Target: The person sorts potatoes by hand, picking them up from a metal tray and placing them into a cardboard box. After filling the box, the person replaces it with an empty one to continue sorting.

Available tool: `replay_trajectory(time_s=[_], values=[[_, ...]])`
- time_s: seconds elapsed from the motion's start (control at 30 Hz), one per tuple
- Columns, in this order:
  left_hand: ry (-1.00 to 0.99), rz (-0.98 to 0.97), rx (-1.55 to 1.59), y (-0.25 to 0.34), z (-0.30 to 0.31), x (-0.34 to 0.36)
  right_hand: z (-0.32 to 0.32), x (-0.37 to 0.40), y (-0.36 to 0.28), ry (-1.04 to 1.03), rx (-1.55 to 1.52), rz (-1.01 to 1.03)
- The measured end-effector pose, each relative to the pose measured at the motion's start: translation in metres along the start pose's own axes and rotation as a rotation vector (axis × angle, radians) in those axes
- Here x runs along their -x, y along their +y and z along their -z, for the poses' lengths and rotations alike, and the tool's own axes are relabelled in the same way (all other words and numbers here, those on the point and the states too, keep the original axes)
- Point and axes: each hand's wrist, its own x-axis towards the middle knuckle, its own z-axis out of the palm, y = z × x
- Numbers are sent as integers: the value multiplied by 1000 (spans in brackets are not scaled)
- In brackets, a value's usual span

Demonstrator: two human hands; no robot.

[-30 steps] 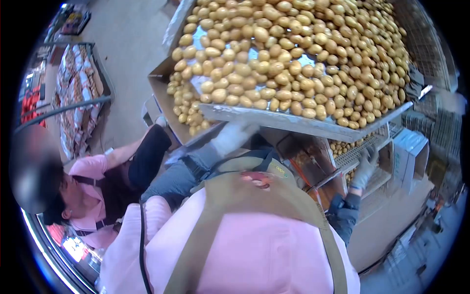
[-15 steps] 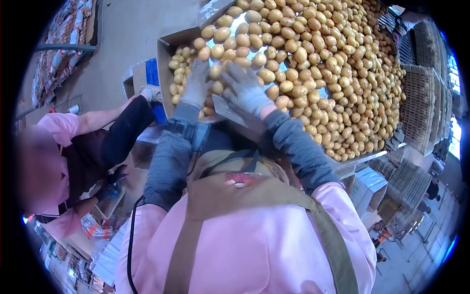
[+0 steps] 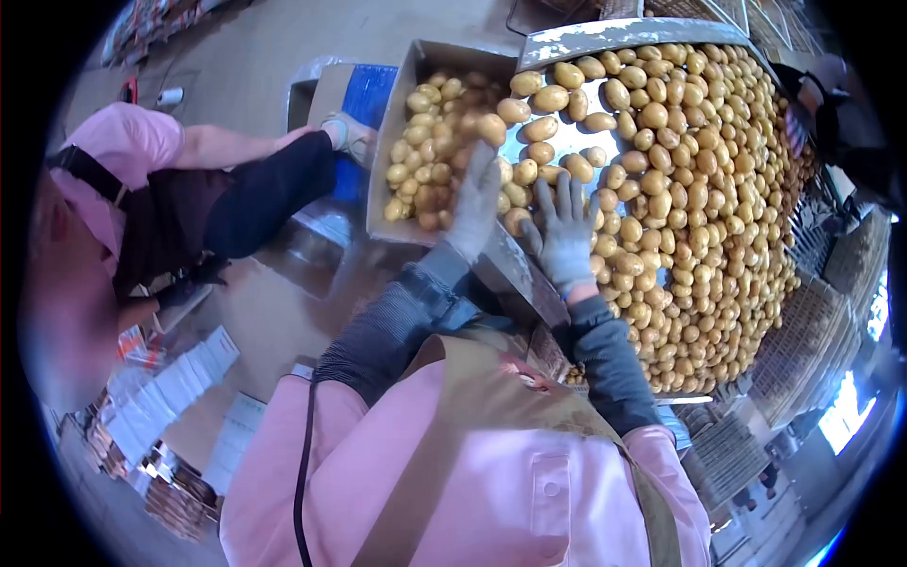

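Note:
Many yellow-brown potatoes (image 3: 694,198) lie spread over a metal table (image 3: 567,142). At the table's left end stands a cardboard box (image 3: 375,203) with potatoes (image 3: 420,156) in it. My left hand (image 3: 475,206), in a grey glove, is at the border between box and table, its fingers stretched out beside some potatoes. Gloved too, my right hand (image 3: 564,231) lies palm down among potatoes near the table's front rim, with the fingers spread. Neither hand is closed round a potato; what is under the palms is hidden.
A raised metal rim (image 3: 633,34) runs along the far side. On the left sits a person in a pink shirt (image 3: 132,142), one gloved hand (image 3: 350,137) by a blue strip (image 3: 364,104). Another person's dark sleeve (image 3: 846,123) is at the right. Stacked crates (image 3: 803,350) stand beyond.
The view has swung, bringing more of the box into sight. My left hand has moved to the box's edge, and my right hand's fingers are now spread. More potatoes show in the box.

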Motion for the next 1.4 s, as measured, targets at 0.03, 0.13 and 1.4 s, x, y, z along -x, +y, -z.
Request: replay_trajectory(time_s=[0.03,0.13,1.4], values=[[-63,-62,169,0,2,4,-5,11,0,10,-120,-41],[0,-339,-672,-10,18,5,-11,16,-7,-36,-56,-87],[30,-150,-184,-26,17,-3,-7,-30,7,-32,35,19]])
